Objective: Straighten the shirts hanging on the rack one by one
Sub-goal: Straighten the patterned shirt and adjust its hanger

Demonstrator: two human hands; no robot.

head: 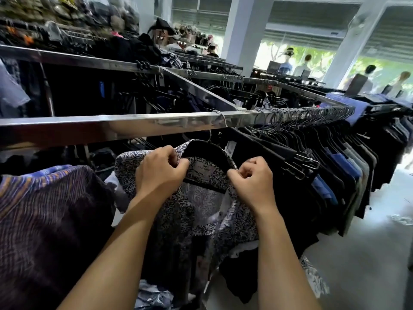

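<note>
Where cloth covers it: hanger (202, 149) ends hidden
Left hand (159, 173): grip pinches shirt (196, 211) collar
Right hand (252, 182): likewise, fingers curled

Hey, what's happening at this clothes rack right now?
A person is tidying a patterned shirt that hangs on a black hanger from the metal rail. The left hand and right hand each have a pinching grip on the collar, one on each side of the hanger. A tight row of dark shirts hangs further right along the rail, and a purple striped garment sits at the left.
</note>
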